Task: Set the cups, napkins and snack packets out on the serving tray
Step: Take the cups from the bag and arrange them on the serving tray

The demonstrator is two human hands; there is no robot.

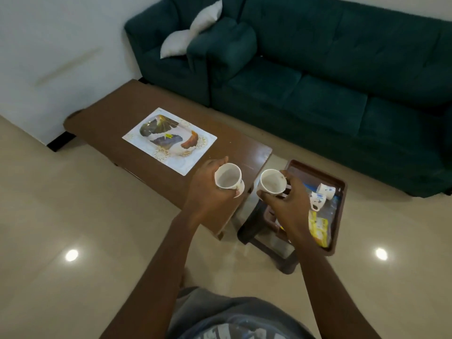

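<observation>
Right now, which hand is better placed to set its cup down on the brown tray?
Right, probably. The right hand grips a cup at the brown tray's left edge; the left hand holds the other cup over the table end, farther off.

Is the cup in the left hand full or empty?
Empty. The cup in the left hand is mouth up, and its white inner wall shows down to the bottom, with no liquid.

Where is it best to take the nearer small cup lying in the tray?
By its handle, from the near side and above. The nearer small cup lies on its side in the tray, and the handle loop sticks out toward you, away from the other cup.
</observation>
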